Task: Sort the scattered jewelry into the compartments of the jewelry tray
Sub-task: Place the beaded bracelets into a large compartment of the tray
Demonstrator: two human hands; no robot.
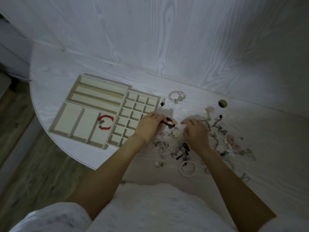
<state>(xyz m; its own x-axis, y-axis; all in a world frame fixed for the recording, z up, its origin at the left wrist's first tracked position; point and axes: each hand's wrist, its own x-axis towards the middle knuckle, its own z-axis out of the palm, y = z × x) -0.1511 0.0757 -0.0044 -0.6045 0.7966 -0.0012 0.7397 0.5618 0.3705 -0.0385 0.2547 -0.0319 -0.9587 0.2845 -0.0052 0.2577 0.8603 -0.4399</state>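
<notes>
Nearest me lies a white bead bracelet (188, 169) amid the scattered jewelry (217, 139). My right hand (195, 133) hovers there, fingers loosely curled, holding nothing. My left hand (148, 125) pinches a dark beaded bracelet (169, 122) beside the jewelry tray (73, 121). No writing is legible.

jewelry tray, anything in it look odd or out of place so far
Nothing looks damaged or spilled. The jewelry tray holds only a red bead bracelet, lying in the right slot of its near-left section. The rest of the jewelry is a loose pile on the table, and the left hand holds a dark bead bracelet.
</notes>
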